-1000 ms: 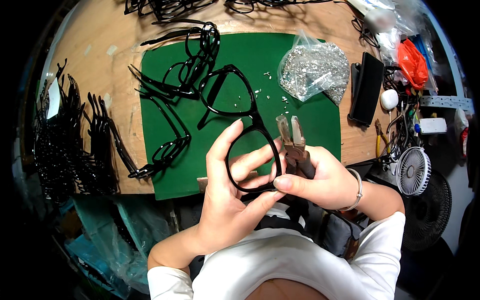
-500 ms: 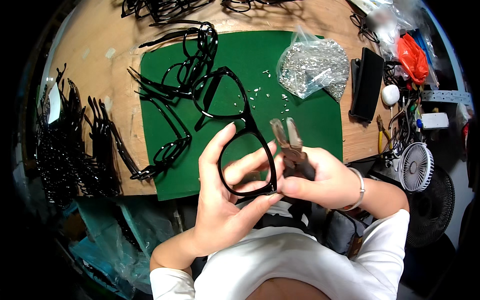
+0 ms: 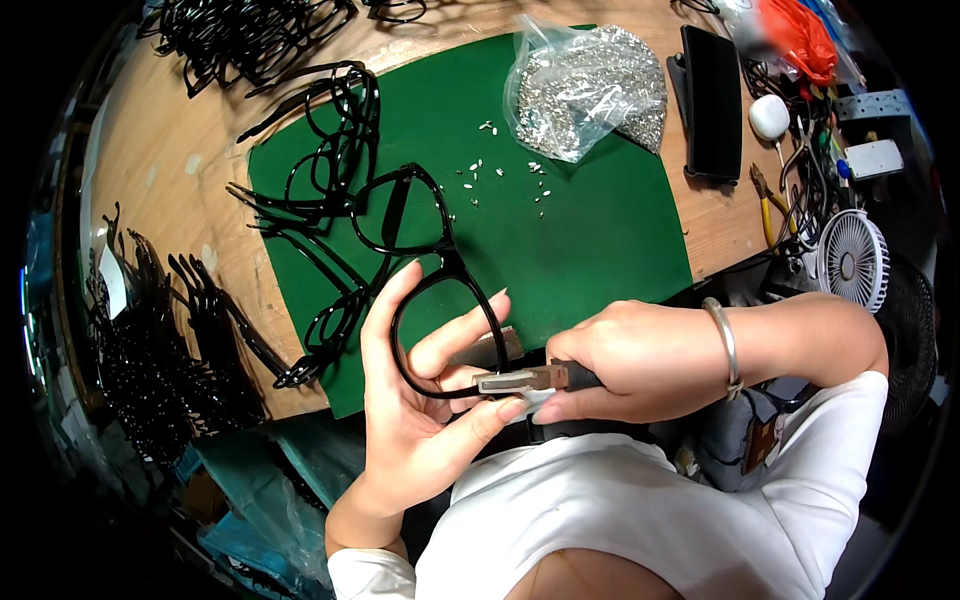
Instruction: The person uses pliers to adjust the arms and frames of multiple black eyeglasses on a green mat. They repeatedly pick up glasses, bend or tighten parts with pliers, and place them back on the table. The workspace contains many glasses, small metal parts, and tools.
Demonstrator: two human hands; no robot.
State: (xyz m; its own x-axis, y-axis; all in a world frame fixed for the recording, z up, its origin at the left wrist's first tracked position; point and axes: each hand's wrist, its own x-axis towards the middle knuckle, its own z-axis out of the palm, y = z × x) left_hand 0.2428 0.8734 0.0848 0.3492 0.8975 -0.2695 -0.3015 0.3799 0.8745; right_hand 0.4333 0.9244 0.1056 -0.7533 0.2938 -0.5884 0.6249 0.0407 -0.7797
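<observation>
My left hand point(image 3: 408, 435) is closed around the near end of a black eyeglass frame point(image 3: 447, 250), its thumb and fingers on the rim. One temple of the frame is folded behind the far lens opening. From the right, my right hand point(image 3: 635, 358) grips pliers point(image 3: 525, 379) by their dark handles. The pliers' jaws point left and lie at the frame's near outer corner, beside my left thumb. Whether they bite on it is hidden. Small silvery pieces point(image 3: 475, 185) lie scattered on the green mat point(image 3: 580, 240) beyond the frame.
A clear bag of silvery pieces point(image 3: 575, 90) lies at the mat's far edge, with a black phone-like slab point(image 3: 712, 105) to its right. More black eyeglass frames point(image 3: 335, 150) and bundled temples point(image 3: 160, 350) lie left. Yellow-handled pliers point(image 3: 770, 210) and a small white fan point(image 3: 853, 260) are at right.
The pliers have swung from pointing up and away to pointing left, their jaws now at the frame's corner. My right hand has turned with them. The view has shifted; my left hand keeps the frame.
</observation>
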